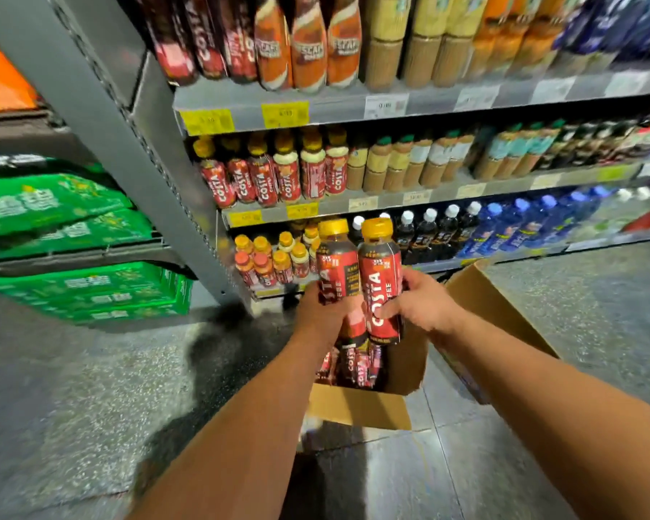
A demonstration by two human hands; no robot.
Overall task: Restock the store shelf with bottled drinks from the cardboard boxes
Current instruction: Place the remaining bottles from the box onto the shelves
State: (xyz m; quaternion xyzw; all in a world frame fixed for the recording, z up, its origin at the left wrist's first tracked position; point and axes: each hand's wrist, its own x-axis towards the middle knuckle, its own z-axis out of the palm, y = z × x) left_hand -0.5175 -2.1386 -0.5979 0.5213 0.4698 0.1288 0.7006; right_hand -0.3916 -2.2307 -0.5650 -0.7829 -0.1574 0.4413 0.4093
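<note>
Your left hand point(325, 313) grips one Costa bottle point(336, 262) low on its body. Your right hand point(423, 305) wraps the second bottle point(381, 283) at mid-label. Both are upright and side by side; can't tell if they're touching. Each has a yellow-gold cap, dark liquid at the shoulder, and a red label with white COSTA COFFEE lettering running vertically. You're holding them just above the open cardboard box point(357, 409) on the floor, in front of the lowest tier of the shelf point(334, 114). Boxed bottles point(357, 365) below show the same red labels. The lowest tier holds shelved bottles point(267, 257) with gold and orange caps. Green cases point(83, 290) are stacked to the left.
</note>
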